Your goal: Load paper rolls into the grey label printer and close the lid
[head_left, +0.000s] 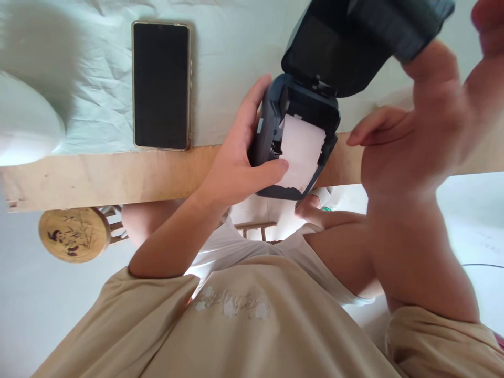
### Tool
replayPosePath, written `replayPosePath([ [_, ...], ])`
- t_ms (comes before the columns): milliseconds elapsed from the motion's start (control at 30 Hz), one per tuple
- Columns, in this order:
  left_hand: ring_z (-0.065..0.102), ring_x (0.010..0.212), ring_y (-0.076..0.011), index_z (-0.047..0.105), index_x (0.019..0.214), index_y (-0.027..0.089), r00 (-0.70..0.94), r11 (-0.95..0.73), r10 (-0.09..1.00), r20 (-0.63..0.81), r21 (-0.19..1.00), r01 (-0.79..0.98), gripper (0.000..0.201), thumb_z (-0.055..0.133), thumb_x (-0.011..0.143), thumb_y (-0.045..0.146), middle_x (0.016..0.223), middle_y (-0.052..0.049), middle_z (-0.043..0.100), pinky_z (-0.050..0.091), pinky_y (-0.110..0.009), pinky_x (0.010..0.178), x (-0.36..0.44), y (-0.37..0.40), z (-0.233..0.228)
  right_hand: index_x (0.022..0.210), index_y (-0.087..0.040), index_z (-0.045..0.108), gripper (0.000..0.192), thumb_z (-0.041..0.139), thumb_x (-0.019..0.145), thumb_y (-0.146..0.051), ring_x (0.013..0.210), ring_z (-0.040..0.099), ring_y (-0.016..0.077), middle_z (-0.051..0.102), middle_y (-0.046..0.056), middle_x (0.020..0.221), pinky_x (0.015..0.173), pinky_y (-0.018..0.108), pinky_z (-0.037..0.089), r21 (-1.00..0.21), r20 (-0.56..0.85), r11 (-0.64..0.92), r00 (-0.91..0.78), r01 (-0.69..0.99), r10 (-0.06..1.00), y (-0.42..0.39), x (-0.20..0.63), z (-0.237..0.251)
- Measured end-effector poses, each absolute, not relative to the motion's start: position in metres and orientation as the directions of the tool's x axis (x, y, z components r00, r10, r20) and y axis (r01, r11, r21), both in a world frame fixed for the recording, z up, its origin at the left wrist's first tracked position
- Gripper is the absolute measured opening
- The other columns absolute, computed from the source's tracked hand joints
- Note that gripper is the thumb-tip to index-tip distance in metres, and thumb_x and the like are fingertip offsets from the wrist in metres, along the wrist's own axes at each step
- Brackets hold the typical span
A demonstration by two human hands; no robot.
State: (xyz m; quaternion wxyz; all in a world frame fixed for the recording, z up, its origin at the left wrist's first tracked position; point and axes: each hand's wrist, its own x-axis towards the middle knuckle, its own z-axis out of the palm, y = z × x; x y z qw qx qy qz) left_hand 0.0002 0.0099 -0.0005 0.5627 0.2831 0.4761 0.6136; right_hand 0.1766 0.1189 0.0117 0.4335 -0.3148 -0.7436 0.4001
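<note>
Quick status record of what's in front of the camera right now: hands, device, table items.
device: small dark printer with its lid swung open and a white paper roll showing inside
left hand: grips the printer body, thumb on the paper's edge
right hand: raised beside the open lid, fingers loose; contact with the lid unclear
phone: lies screen-dark on the pale cloth
table edge: bare wood
under table: round wooden stool
</note>
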Motion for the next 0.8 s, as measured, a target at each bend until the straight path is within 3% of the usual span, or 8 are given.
replayPosePath([
  [67,0.062,0.099,-0.0138,0.046,0.141,0.032,-0.236,0.078,0.952,-0.196,0.899,-0.430,0.079,0.070,0.068,0.012,0.132,0.001,0.059,0.049,-0.021,0.080,0.003,0.010,0.000,0.119,-0.035,0.057,0.030,0.036,0.099,-0.043,0.095,0.064,0.0081,0.046,-0.001,0.127,0.051,0.017,0.043,-0.893,0.384,0.441,-0.361,0.089,0.850,0.121,0.177,0.011],
  [133,0.062,0.103,-0.0147,0.048,0.139,0.032,-0.246,0.088,0.945,-0.214,0.894,-0.439,0.077,0.070,0.068,0.013,0.130,0.000,0.059,0.049,-0.022,0.083,0.004,0.009,0.002,0.108,-0.024,0.058,0.027,0.036,0.097,-0.036,0.066,0.057,0.0038,0.057,0.001,0.099,0.050,0.020,0.039,-0.900,0.375,0.425,-0.325,0.095,0.868,0.119,0.174,0.011],
  [200,0.061,0.110,-0.0164,0.049,0.137,0.031,-0.246,0.086,0.945,-0.216,0.889,-0.451,0.074,0.070,0.069,0.014,0.131,0.000,0.059,0.049,-0.023,0.089,0.006,0.008,0.004,0.109,-0.022,0.057,0.023,0.046,0.092,-0.033,0.079,0.062,0.0070,0.062,0.001,0.094,0.065,0.022,0.049,-0.907,0.321,0.399,-0.395,0.133,0.861,0.116,0.170,0.011],
  [300,0.057,0.121,-0.0186,0.051,0.132,0.030,-0.260,0.027,0.951,-0.167,0.883,-0.469,0.064,0.072,0.073,0.022,0.132,0.000,0.058,0.047,-0.025,0.097,0.009,0.009,0.003,0.124,-0.025,0.051,0.041,0.057,0.086,-0.040,0.109,0.061,0.0121,0.058,0.003,0.123,0.089,0.027,0.053,-0.895,0.240,0.420,-0.632,0.151,0.737,0.112,0.165,0.009],
  [400,0.057,0.122,-0.0187,0.056,0.120,0.027,-0.285,0.013,0.945,-0.161,0.889,-0.458,0.044,0.070,0.080,0.037,0.127,-0.001,0.060,0.049,-0.025,0.095,0.012,0.012,-0.001,0.129,-0.026,0.042,0.049,0.059,0.087,-0.042,0.093,0.057,0.0074,0.052,0.003,0.125,0.073,0.022,0.051,-0.880,0.191,0.450,-0.754,0.152,0.628,0.110,0.163,0.007],
  [500,0.064,0.101,-0.0160,0.056,0.115,0.024,-0.287,0.090,0.927,-0.239,0.889,-0.449,0.037,0.066,0.082,0.037,0.113,-0.002,0.064,0.051,-0.022,0.076,0.013,0.014,0.000,0.129,-0.026,0.041,0.050,0.060,0.086,-0.044,0.090,0.054,0.0058,0.051,0.002,0.121,0.066,0.018,0.047,-0.858,0.178,0.472,-0.743,0.203,0.645,0.109,0.165,0.007],
  [700,0.060,0.114,-0.0171,0.055,0.117,0.018,-0.290,0.121,0.915,-0.281,0.876,-0.467,0.038,0.055,0.079,0.022,0.116,0.000,0.059,0.045,-0.022,0.090,0.015,0.013,0.010,0.130,-0.028,0.044,0.058,0.067,0.082,-0.049,0.102,0.055,0.0082,0.050,-0.001,0.127,0.079,0.022,0.053,-0.734,0.231,0.606,-0.726,0.307,0.648,0.107,0.169,0.009],
  [800,0.063,0.097,-0.0135,0.054,0.119,0.018,-0.260,0.068,0.939,-0.224,0.864,-0.500,0.036,0.056,0.086,0.032,0.108,-0.001,0.061,0.046,-0.020,0.078,0.012,0.013,0.004,0.132,-0.026,0.043,0.057,0.063,0.084,-0.051,0.106,0.056,0.0111,0.051,0.001,0.128,0.082,0.027,0.056,-0.724,0.213,0.609,-0.734,0.324,0.645,0.108,0.168,0.009],
])
